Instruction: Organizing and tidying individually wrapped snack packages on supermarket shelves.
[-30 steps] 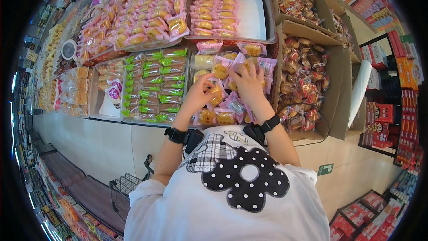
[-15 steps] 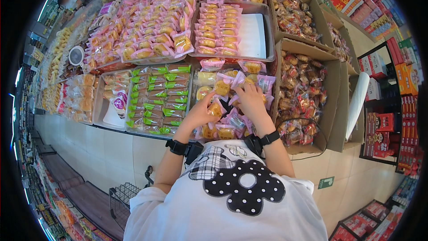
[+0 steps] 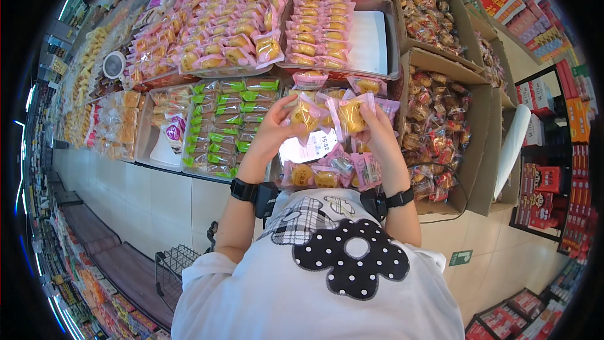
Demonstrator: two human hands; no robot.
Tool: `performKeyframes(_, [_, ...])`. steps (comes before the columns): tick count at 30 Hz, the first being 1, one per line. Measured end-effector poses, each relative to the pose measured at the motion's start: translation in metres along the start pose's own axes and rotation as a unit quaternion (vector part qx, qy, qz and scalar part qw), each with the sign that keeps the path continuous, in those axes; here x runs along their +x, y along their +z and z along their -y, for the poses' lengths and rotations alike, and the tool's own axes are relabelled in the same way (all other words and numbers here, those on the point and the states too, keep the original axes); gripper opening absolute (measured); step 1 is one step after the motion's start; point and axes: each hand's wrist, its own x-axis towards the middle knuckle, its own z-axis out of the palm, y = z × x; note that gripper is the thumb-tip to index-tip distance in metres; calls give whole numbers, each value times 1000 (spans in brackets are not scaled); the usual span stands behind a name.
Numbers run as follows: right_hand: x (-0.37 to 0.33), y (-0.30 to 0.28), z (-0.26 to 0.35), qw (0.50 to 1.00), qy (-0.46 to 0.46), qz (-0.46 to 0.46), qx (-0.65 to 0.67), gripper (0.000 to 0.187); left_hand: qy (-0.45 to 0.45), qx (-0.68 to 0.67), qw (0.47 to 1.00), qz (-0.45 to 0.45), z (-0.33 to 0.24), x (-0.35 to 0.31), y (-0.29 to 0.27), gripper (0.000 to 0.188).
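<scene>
My left hand (image 3: 274,129) is closed on a wrapped yellow pastry (image 3: 307,115) in clear and pink film. In my right hand (image 3: 380,133) is another wrapped pastry (image 3: 353,114) of the same sort, gripped between thumb and fingers. Both pastries are held up side by side, their wrappers meeting in the middle. Below them lies a phone (image 3: 302,151) with a lit screen, partly hidden by the left pastry. Around it, more wrapped pastries (image 3: 327,176) fill the tray under my hands.
To the left stands a tray of brown cakes in green-ended wrappers (image 3: 233,116). Beyond my hands, a tray with a bare white bottom (image 3: 369,41) holds rows of pink-wrapped pastries (image 3: 306,36). Cardboard boxes (image 3: 481,107) of packets stand at right. A wire cart (image 3: 179,267) is low left.
Both hands have risen from among the pastries, each now holding one up. The phone's screen, dark before, is lit. The whole view has shifted slightly.
</scene>
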Motion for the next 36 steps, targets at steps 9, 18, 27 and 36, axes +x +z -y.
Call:
performKeyframes(9, [-11, 11, -2, 999, 13, 38, -18, 41, 20, -6, 998, 54, -11, -4, 15, 62])
performKeyframes(18, [-6, 24, 0, 997, -58, 45, -34, 39, 22, 146, 976, 163, -44, 8, 28, 61])
performKeyframes(27, [-8, -12, -5, 986, 6, 17, 168, 39, 31, 136, 987, 75, -1, 11, 27, 44])
performKeyframes(36, [-6, -30, -2, 974, -32, 19, 225, 42, 148, 752, 639, 65, 63, 14, 3, 57])
